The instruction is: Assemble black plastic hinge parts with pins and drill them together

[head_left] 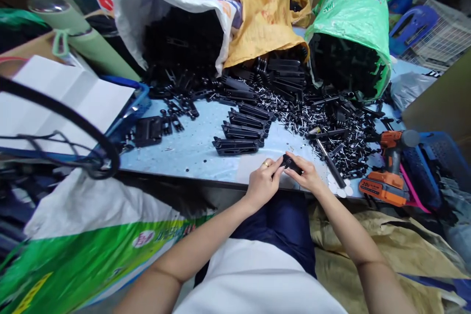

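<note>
White cloth, softly creased, covers the person's torso [257,279] at the near edge, above smooth navy trousers [275,221]. To the left slumps a glossy green-and-white printed sack [99,250]; to the right lies crumpled tan sheeting [368,245].

Just above the table's near edge, the left hand [263,181], a ring on one finger, and the right hand [306,174] meet, both pinching a small, dark black part [289,162] between their fingertips; its finer shape is largely hidden by the fingers.

Near the right hand are thin, round white discs [342,189] and a rod-like tool [333,167] with a black grip and shiny shaft. Farther right sits an orange-and-black power drill [393,167] with a blocky battery.

Beyond the hands, four long, ridged black pieces [237,146] lie in a staggered row on the pale blue, scuffed tabletop [176,157]. Behind them spreads a jumble of slim, silvery pins [294,117] and angular black parts.

At the back, three wrinkled bags gape or sag: white [128,14], orange-yellow [261,14] and translucent green [353,14].
</note>
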The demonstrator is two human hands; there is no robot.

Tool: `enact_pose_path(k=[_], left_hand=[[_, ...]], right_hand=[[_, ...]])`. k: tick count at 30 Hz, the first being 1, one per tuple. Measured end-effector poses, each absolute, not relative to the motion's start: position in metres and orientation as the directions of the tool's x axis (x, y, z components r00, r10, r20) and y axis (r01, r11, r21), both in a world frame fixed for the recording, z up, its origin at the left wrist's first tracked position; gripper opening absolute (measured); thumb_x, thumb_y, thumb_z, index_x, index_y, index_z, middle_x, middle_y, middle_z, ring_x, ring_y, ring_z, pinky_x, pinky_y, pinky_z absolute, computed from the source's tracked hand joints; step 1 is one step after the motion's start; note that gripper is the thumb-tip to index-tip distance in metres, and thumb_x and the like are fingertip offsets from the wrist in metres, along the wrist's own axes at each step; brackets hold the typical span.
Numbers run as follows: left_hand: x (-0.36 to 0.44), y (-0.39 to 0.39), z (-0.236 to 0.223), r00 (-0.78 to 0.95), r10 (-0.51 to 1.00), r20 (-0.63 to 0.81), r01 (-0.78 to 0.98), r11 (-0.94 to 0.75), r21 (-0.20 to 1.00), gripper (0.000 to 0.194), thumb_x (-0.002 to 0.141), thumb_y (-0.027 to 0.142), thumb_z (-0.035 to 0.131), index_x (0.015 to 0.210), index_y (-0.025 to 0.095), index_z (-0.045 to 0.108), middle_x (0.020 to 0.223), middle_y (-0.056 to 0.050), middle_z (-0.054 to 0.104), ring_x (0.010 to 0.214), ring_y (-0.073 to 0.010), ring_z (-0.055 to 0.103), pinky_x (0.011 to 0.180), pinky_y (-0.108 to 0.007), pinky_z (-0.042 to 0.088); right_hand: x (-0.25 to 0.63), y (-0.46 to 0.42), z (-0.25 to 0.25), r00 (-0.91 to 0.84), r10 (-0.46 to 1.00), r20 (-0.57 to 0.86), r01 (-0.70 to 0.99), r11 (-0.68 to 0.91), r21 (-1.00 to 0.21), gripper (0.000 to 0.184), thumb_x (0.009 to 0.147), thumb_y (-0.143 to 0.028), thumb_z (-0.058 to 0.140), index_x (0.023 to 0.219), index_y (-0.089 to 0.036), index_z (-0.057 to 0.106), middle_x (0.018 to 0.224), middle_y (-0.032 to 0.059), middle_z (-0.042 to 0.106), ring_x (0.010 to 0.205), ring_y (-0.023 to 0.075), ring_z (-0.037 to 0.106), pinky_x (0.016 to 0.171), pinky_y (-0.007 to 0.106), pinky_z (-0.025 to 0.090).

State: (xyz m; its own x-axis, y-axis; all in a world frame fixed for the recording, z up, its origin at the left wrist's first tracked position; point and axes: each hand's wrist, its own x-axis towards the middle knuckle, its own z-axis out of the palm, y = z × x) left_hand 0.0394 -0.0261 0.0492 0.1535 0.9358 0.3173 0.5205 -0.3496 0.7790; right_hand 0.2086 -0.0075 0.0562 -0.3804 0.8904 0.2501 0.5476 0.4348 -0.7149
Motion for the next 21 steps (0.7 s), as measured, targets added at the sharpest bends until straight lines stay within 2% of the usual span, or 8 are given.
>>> enact_pose_path(k=[3, 7, 10, 13, 15, 17, 19, 21], left_hand=[[0.047, -0.028, 0.048, 0.07, 0.931, 0.359, 0.487, -0.346, 0.802, 0.034, 0.09, 0.032, 0.039, 0.111, 0.018, 0.061, 0.084, -0.006, 0.061, 0.074, -0.0138, 0.059, 0.066, -0.024, 0.049], [0.051, -0.028, 0.049, -0.099, 0.895, 0.434, 0.434, -0.354, 0.829, 0.038, 0.092, 0.034, 0.032, 0.115, 0.018, 0.058, 0.084, -0.008, 0.06, 0.076, -0.015, 0.058, 0.069, -0.027, 0.05], [0.045, -0.025, 0.047, -0.03, 0.891, 0.453, 0.414, -0.401, 0.817, 0.037, 0.091, 0.035, 0.034, 0.11, 0.018, 0.06, 0.084, -0.007, 0.061, 0.079, -0.016, 0.058, 0.074, -0.03, 0.05], [0.038, -0.024, 0.037, -0.023, 0.933, 0.359, 0.415, -0.318, 0.852, 0.035, 0.091, 0.034, 0.032, 0.11, 0.018, 0.058, 0.09, -0.008, 0.062, 0.084, -0.0171, 0.06, 0.078, -0.032, 0.05], [0.034, -0.026, 0.027, -0.062, 0.972, 0.227, 0.435, -0.178, 0.882, 0.037, 0.09, 0.03, 0.03, 0.118, 0.016, 0.05, 0.089, -0.008, 0.062, 0.08, -0.0173, 0.061, 0.073, -0.032, 0.052], [0.03, -0.027, 0.019, -0.047, 0.987, 0.156, 0.527, -0.108, 0.843, 0.041, 0.087, 0.024, 0.034, 0.126, 0.014, 0.042, 0.091, -0.01, 0.061, 0.081, -0.0195, 0.062, 0.072, -0.035, 0.053], [0.025, -0.026, 0.018, 0.108, 0.973, 0.204, 0.66, -0.223, 0.717, 0.046, 0.081, 0.016, 0.041, 0.127, 0.015, 0.043, 0.105, -0.014, 0.059, 0.1, -0.0248, 0.058, 0.085, -0.043, 0.049], [0.021, -0.022, 0.022, 0.4, 0.883, 0.244, 0.695, -0.466, 0.548, 0.049, 0.074, 0.008, 0.044, 0.121, 0.02, 0.05, 0.119, -0.012, 0.054, 0.117, -0.0284, 0.047, 0.098, -0.052, 0.037]], right_hand=[[0.197, -0.015, 0.055, -0.318, 0.922, 0.222, 0.554, 0.37, -0.745, 0.055, 0.085, -0.053, 0.042, 0.128, -0.018, 0.049, 0.099, 0.0095, 0.064, 0.086, 0.0186, 0.061, 0.08, 0.033, 0.05], [0.172, -0.026, 0.048, -0.142, 0.967, 0.211, 0.522, 0.254, -0.814, 0.056, 0.089, -0.052, 0.032, 0.133, -0.02, 0.042, 0.103, 0.0112, 0.061, 0.082, 0.0194, 0.061, 0.076, 0.034, 0.051], [0.159, -0.03, 0.041, -0.13, 0.976, 0.175, 0.502, 0.217, -0.837, 0.055, 0.089, -0.049, 0.032, 0.136, -0.02, 0.037, 0.099, 0.0101, 0.061, 0.072, 0.0175, 0.061, 0.07, 0.033, 0.052], [0.156, -0.026, 0.037, -0.199, 0.972, 0.126, 0.56, 0.218, -0.8, 0.053, 0.091, -0.046, 0.03, 0.138, -0.021, 0.034, 0.105, 0.0095, 0.06, 0.083, 0.0178, 0.061, 0.075, 0.033, 0.051], [0.163, -0.021, 0.041, -0.284, 0.958, 0.045, 0.686, 0.236, -0.689, 0.051, 0.091, -0.046, 0.031, 0.136, -0.023, 0.037, 0.11, 0.0089, 0.06, 0.094, 0.0193, 0.059, 0.081, 0.033, 0.049], [0.177, -0.013, 0.051, -0.308, 0.95, -0.054, 0.831, 0.241, -0.501, 0.049, 0.09, -0.047, 0.034, 0.132, -0.023, 0.042, 0.111, 0.0092, 0.06, 0.098, 0.021, 0.058, 0.08, 0.033, 0.048], [0.199, -0.001, 0.066, -0.212, 0.975, -0.062, 0.938, 0.185, -0.294, 0.045, 0.091, -0.044, 0.034, 0.126, -0.021, 0.049, 0.111, 0.011, 0.06, 0.1, 0.0222, 0.056, 0.078, 0.032, 0.047], [0.224, 0.015, 0.08, -0.016, 1.0, 0.027, 0.989, 0.02, -0.146, 0.041, 0.092, -0.039, 0.032, 0.12, -0.017, 0.053, 0.108, 0.0143, 0.06, 0.1, 0.0236, 0.055, 0.077, 0.031, 0.046]])
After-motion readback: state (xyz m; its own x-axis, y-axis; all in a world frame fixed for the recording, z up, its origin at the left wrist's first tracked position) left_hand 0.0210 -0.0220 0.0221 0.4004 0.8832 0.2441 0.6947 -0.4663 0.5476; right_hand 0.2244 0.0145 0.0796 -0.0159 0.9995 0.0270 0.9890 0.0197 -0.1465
